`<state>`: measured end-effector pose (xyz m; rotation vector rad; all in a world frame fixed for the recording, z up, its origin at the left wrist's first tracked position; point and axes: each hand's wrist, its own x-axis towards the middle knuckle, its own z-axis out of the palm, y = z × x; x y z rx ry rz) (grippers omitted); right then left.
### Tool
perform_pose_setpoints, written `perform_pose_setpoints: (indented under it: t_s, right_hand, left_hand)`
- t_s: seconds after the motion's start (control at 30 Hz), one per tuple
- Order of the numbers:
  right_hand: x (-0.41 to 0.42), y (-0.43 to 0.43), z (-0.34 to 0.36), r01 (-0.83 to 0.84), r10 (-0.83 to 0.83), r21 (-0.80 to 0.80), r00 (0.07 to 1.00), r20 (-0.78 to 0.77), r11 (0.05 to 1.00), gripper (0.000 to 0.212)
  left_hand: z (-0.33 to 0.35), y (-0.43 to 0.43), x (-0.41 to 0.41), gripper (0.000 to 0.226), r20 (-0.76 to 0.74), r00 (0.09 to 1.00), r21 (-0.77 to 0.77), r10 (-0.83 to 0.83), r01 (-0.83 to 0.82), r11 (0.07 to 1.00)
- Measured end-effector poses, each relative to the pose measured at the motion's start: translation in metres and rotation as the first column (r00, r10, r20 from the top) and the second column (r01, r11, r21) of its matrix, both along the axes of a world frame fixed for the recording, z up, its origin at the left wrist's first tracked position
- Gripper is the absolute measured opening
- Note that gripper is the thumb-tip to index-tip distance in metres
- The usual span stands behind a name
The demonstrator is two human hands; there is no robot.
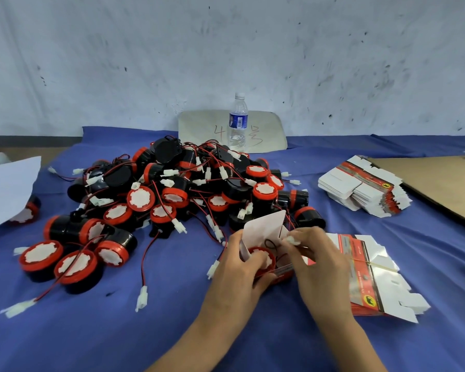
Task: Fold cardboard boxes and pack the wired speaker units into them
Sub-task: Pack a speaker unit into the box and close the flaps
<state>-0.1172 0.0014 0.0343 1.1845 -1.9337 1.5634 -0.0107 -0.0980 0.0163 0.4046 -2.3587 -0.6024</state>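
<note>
A small open cardboard box (266, 229), white inside and red outside, stands on the blue cloth in front of me. A red-rimmed black speaker unit (263, 260) sits in its mouth. My left hand (242, 261) grips the box and the speaker from the left. My right hand (314, 256) pinches the unit's white plug (290, 239) and wire above the box opening. A big pile of speaker units (172, 191) with red and black wires lies behind and to the left. A banded stack of flat boxes (371, 280) lies right of my hands.
A second stack of flat boxes (363, 186) lies at the right rear beside a brown cardboard sheet (446, 183). A water bottle (237, 119) stands at the back against a pale card (199, 130). A white sheet (8, 189) covers the left edge. Loose plugs (141, 298) trail across the cloth.
</note>
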Motion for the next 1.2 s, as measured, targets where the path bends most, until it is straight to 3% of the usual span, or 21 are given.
perform_pose_setpoints:
  t_s: [0.13, 0.27, 0.37, 0.5, 0.63, 0.77, 0.97, 1.1, 1.2]
  right_hand:
    - [0.001, -0.003, -0.003, 0.057, -0.015, 0.175, 0.973, -0.231, 0.983, 0.019]
    - [-0.001, -0.001, -0.002, 0.221, -0.120, 0.214, 0.907, -0.403, 0.952, 0.016]
    - [-0.002, -0.001, -0.003, 0.342, -0.209, 0.256, 0.878, -0.431, 0.904, 0.021]
    - [-0.002, -0.001, -0.004, 0.354, -0.158, 0.365, 0.869, -0.469, 0.861, 0.021]
    - [-0.001, 0.001, -0.003, 0.304, -0.128, 0.371, 0.894, -0.429, 0.877, 0.002]
    - [0.005, 0.002, -0.005, 0.275, -0.130, 0.432, 0.933, -0.337, 0.859, 0.048]
    - [0.005, 0.003, -0.002, 0.202, -0.128, 0.645, 0.979, -0.161, 0.737, 0.068]
    - [0.005, 0.008, -0.002, 0.127, -0.133, 0.591, 0.991, -0.033, 0.796, 0.063]
    - [0.003, 0.008, -0.001, 0.066, -0.112, 0.626, 0.993, 0.034, 0.777, 0.063]
  left_hand:
    - [0.001, 0.001, -0.001, 0.016, 0.007, 1.000, -0.008, -0.003, 0.003, 1.000]
    - [0.002, 0.002, 0.000, 0.015, 0.016, 1.000, -0.011, -0.002, 0.002, 1.000]
    - [0.002, 0.003, 0.000, 0.015, 0.021, 1.000, -0.017, 0.004, -0.004, 1.000]
    - [-0.001, 0.004, -0.001, 0.015, 0.036, 0.999, -0.024, 0.015, -0.014, 1.000]
    - [-0.004, 0.003, 0.000, 0.020, 0.026, 1.000, 0.012, 0.013, -0.013, 1.000]
    - [-0.005, -0.001, -0.001, 0.049, 0.001, 1.000, 0.113, 0.004, -0.004, 0.994]
    - [-0.009, -0.003, -0.001, 0.071, -0.004, 1.000, 0.166, -0.001, 0.001, 0.986]
    - [-0.009, -0.002, -0.001, 0.074, 0.015, 1.000, 0.203, 0.005, -0.008, 0.979]
    - [-0.010, -0.001, -0.001, 0.085, 0.028, 1.000, 0.193, -0.001, -0.005, 0.981]
